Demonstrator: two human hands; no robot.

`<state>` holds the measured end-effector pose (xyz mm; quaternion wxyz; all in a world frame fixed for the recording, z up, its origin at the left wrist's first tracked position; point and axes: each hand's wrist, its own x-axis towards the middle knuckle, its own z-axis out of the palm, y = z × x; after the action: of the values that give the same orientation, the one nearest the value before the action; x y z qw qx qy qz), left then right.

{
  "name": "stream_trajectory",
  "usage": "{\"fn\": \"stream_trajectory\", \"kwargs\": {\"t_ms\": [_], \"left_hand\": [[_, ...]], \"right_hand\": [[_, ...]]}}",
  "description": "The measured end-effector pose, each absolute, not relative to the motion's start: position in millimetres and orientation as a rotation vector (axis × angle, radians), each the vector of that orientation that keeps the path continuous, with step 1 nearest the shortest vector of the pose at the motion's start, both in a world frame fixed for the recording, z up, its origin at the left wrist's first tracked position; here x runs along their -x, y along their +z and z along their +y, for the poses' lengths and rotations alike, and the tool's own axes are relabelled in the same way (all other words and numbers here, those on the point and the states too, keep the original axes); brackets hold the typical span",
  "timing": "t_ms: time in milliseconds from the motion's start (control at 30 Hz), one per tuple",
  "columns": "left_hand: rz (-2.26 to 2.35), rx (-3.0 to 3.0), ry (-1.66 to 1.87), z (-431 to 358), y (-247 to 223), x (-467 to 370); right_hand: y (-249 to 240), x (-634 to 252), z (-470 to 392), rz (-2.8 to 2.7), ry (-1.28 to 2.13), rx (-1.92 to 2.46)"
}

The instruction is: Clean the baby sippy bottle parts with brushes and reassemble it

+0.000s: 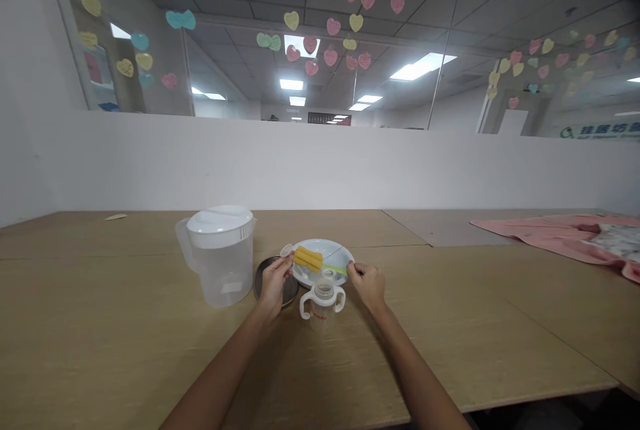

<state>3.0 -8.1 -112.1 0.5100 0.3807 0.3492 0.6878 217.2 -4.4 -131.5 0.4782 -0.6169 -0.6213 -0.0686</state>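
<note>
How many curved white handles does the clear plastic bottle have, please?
2: one curved white handle on the left side of the clear plastic bottle, another curved white handle on its right. None seems hidden.

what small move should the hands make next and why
Probably bring the yellow sponge against the small clear piece and turn it gently: the left hand holds that piece right by the sponge's end, while the right hand grips the green handle. Whether sponge and piece already touch is hard to tell.
</note>
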Motion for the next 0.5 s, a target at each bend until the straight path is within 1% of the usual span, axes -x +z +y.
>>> {"fn": "stream_trajectory", "kwargs": {"t_ms": [133,233,400,500], "left_hand": [[0.786,-0.905,1.634,-8,-110,-2],[0.694,-0.866,1.668,-8,-108,-2],[0.658,-0.801,1.738,-6,-106,2],[0.703,-0.882,1.737,-7,-105,2]], "right_hand": [[-135,-218,-2,-1.541,-0.248,1.525],[-139,-219,0,-1.596,-0.386,1.504],[-139,-228,0,-1.538,-0.739,1.332],[-133,-232,-5,-1.484,-0.775,1.235]]}}
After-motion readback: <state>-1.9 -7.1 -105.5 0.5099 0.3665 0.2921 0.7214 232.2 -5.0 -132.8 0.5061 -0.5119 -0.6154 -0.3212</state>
